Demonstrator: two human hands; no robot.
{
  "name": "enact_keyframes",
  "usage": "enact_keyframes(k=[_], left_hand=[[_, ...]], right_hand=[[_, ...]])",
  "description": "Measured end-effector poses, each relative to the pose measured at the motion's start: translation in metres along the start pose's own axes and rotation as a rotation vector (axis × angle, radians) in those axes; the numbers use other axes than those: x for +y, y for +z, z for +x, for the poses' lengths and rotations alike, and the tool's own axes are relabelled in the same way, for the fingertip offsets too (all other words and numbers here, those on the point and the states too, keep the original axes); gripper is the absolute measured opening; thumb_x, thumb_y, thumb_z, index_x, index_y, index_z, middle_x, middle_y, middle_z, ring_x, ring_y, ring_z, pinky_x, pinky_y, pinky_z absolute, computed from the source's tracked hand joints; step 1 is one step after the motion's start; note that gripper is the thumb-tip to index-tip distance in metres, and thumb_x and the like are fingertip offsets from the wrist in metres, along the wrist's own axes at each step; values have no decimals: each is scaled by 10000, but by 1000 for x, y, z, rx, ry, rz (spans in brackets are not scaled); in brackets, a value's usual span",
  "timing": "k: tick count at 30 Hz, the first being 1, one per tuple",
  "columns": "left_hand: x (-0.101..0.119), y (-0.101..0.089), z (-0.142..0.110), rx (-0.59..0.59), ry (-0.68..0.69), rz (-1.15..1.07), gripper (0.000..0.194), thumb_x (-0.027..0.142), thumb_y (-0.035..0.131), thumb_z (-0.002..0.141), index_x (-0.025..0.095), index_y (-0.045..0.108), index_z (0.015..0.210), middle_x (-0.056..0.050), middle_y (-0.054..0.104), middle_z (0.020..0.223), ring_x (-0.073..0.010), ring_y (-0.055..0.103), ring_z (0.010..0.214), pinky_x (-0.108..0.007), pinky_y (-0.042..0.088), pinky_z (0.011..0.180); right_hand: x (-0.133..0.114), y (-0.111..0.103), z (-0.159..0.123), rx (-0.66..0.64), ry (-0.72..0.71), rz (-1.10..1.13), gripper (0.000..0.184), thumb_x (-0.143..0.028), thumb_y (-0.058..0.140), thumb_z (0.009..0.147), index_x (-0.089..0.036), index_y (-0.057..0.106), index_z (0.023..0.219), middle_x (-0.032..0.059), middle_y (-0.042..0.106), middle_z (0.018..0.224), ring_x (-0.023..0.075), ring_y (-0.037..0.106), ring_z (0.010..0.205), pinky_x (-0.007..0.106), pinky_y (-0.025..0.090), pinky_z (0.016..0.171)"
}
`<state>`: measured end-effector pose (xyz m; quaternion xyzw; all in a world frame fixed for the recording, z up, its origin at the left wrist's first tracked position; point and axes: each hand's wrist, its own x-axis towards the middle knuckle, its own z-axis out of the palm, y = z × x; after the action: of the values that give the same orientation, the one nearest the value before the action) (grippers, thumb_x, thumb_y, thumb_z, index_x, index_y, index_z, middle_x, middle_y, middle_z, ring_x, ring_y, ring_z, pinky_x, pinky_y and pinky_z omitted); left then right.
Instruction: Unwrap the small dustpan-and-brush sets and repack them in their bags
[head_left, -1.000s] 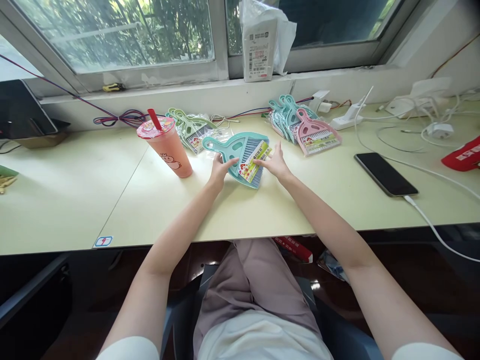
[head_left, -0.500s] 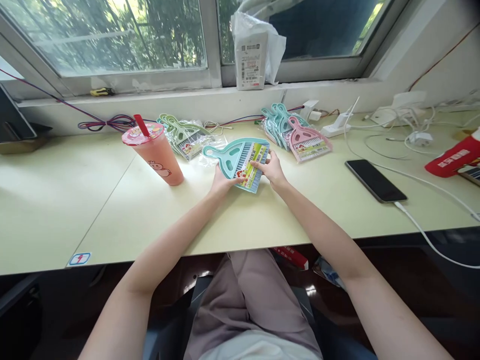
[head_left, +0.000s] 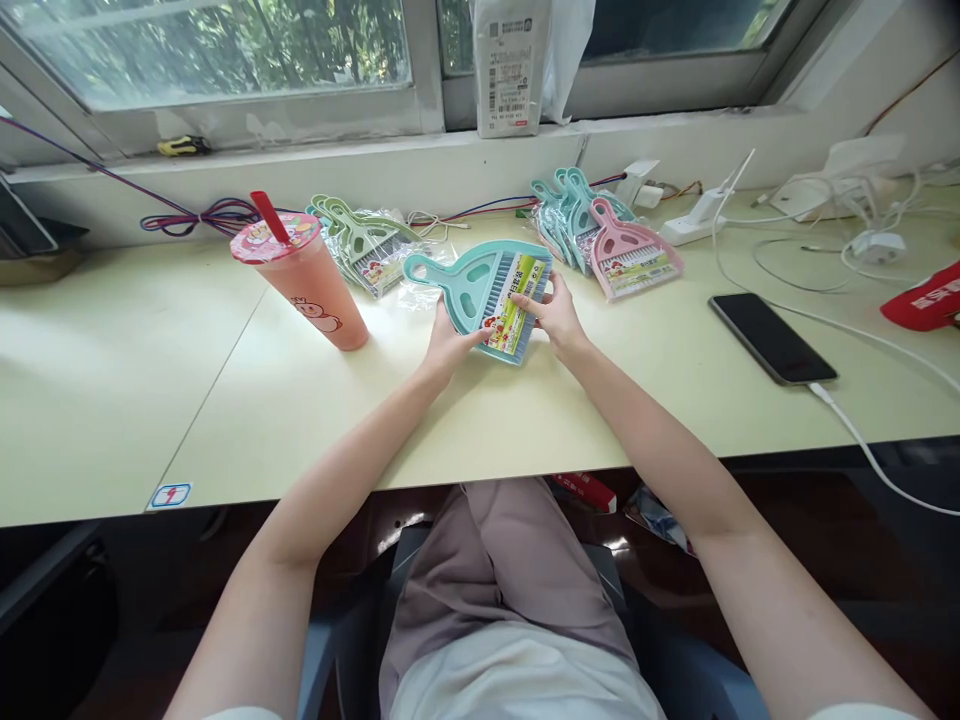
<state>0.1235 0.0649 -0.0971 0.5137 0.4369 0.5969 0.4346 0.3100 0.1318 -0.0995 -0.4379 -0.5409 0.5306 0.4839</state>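
A teal dustpan and brush set (head_left: 471, 285) is held just above the table between both my hands, its handle pointing left and a yellow-green label lying over the grey bristles. My left hand (head_left: 452, 345) grips its lower edge, thumb on the front by the label. On the right side, my right hand (head_left: 556, 318) pinches the other edge with the thumb pressed on the label. Fingers behind the set are mostly hidden. Past it lie several green sets (head_left: 364, 245) in clear wrap, several teal sets (head_left: 574, 215), and a pink set (head_left: 634, 255).
A pink drink cup (head_left: 319, 295) with a red straw stands left of my hands. To the right lies a black phone (head_left: 772, 338) on a white charging cable, near a power strip (head_left: 694, 222). A white box (head_left: 510, 75) stands on the windowsill, above bundled wires (head_left: 199, 217).
My view has tilted down and come slightly closer, so things shift in the picture. Both hands keep their grip on the teal set, with little visible movement.
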Motion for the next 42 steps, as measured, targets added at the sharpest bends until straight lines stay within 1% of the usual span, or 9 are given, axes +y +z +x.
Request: enact_keyframes(k=[5,9,14,18,29,31,35,39,42], left_hand=[[-2,1,0,39,11,12,959,326,950,495,244,456,1313,-96,591,1355,-318,522,1383,-469,418,1190],[-3,-3,2,99,32,27,1021,262,956,468,259,418,1334,-100,566,1406,-308,509,1399,-458,401,1211],[-4,-7,4,147,9,-43,1049,244,957,451,269,387,1332,-107,559,1419,-303,521,1393,-460,407,1210],[-3,-7,4,118,37,-6,1064,274,973,434,267,388,1324,-108,537,1437,-304,496,1413,-443,391,1216],[2,-9,5,45,34,64,1142,373,1006,414,279,412,1384,-102,524,1450,-305,480,1414,-439,387,1210],[2,-12,10,4,-15,44,1018,480,966,517,277,455,1373,-100,559,1427,-306,516,1383,-457,404,1193],[-4,-27,22,48,-43,142,592,668,668,832,250,608,1246,-112,593,1426,-306,476,1427,-493,300,1246],[-10,-40,26,-6,105,468,451,527,734,812,257,683,1169,-103,625,1409,-313,414,1470,-502,101,1299],[-10,-44,22,-81,138,703,351,389,735,803,280,707,1136,-84,697,1233,-335,507,1358,-563,39,1287]], right_hand=[[-3,4,-5,-26,13,-5,912,-678,873,632,-340,404,1338,71,723,1167,298,712,1070,479,643,862],[-11,5,-10,-91,29,38,762,-671,796,728,-337,449,1318,50,732,1134,286,723,1036,457,652,850],[-16,5,-11,-215,26,103,638,-401,787,722,-322,497,1285,15,736,1103,258,723,1025,479,640,910],[-13,7,-9,-155,66,127,601,-277,747,685,-311,507,1235,2,738,1039,247,732,986,502,633,926],[-15,6,-9,-116,91,173,561,-220,745,670,-311,524,1177,-9,749,1039,241,739,1010,499,626,962],[-16,4,-7,-94,86,185,558,-195,749,665,-298,535,1171,1,756,1027,250,740,1030,503,627,961],[-20,-9,0,-43,66,189,564,-150,744,651,-285,568,1169,11,764,1024,261,743,1042,492,639,940],[-23,-32,10,49,54,158,594,-113,716,648,-292,588,1200,12,765,1064,252,745,1031,458,659,897],[-23,-52,17,128,79,144,570,-62,691,617,-272,608,1140,8,768,1035,239,753,998,441,664,885]])
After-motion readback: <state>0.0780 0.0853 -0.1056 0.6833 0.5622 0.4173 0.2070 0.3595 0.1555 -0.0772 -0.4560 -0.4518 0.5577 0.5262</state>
